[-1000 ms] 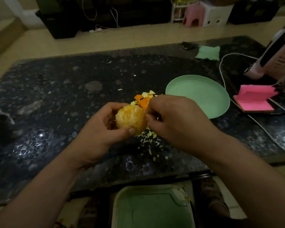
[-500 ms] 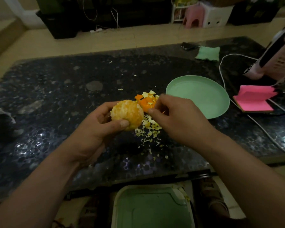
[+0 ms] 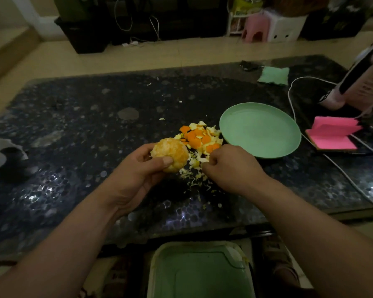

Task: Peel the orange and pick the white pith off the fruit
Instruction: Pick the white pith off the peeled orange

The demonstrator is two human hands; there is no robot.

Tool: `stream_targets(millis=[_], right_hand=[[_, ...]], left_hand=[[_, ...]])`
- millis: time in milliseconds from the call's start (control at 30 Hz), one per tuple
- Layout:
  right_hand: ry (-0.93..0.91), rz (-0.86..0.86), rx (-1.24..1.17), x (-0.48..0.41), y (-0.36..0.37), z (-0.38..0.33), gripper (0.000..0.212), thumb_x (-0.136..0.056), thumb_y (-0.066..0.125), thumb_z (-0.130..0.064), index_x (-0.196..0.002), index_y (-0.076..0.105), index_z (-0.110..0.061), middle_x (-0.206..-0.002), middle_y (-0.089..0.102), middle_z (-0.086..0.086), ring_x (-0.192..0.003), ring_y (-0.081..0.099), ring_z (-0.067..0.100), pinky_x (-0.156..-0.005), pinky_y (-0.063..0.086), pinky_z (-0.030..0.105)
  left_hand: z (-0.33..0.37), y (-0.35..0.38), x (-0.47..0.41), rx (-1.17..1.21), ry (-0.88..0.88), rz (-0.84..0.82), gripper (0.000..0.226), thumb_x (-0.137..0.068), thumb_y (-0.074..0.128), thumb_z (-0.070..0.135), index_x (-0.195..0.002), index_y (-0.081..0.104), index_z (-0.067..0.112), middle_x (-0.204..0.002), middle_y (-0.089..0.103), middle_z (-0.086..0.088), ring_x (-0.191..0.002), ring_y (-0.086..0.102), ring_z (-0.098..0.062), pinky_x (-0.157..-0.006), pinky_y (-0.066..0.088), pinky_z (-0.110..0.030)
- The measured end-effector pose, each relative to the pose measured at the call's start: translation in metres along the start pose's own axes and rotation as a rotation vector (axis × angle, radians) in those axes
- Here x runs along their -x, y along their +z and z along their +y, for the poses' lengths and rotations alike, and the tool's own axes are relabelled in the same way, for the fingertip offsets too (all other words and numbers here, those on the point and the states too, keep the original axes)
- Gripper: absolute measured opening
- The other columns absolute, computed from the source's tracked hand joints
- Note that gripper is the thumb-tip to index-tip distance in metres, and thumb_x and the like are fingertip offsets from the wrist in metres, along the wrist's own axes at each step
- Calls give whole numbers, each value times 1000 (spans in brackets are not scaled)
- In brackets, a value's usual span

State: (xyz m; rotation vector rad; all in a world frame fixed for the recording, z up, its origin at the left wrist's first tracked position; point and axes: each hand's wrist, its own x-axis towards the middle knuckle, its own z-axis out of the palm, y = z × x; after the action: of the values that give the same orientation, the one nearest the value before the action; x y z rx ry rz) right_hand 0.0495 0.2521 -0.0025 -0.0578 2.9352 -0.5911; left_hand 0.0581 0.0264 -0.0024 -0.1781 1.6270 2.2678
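Left hand (image 3: 138,171) grips the peeled orange (image 3: 169,153) just over the bench (image 3: 73,125), thumb across its front, which I judge steadies it for picking. Right hand (image 3: 230,166) is curled low at the peel pile (image 3: 199,136), likely shedding pith. I cannot tell if it pinches any.

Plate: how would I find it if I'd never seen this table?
Look at the dark speckled table. On its right side, between the peel pile and the pink notes, lies the plate. It is the only round, pale green thing there.
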Motion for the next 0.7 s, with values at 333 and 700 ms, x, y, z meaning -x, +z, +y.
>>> stream_targets(millis=[333,700], right_hand=[[-94,30,-145,5,-8,-9,41,-87,70,-31,-127,70,-24,-128,69,5,-118,61,26,-101,53,47],[-45,63,-209,-2,-9,-5,49,-90,69,-23,-138,59,-31,-107,68,-7,-98,65,16,-82,54,36]], left_hand=[[0,0,2,164,-86,-77,60,-80,75,26,-136,65,6,-135,71,-19,-116,71,-32,-87,63,-34],[-5,12,1,259,-163,-65,61,-94,62,41,-145,59,6,-119,71,-18,-90,70,-27,-73,63,-32]])
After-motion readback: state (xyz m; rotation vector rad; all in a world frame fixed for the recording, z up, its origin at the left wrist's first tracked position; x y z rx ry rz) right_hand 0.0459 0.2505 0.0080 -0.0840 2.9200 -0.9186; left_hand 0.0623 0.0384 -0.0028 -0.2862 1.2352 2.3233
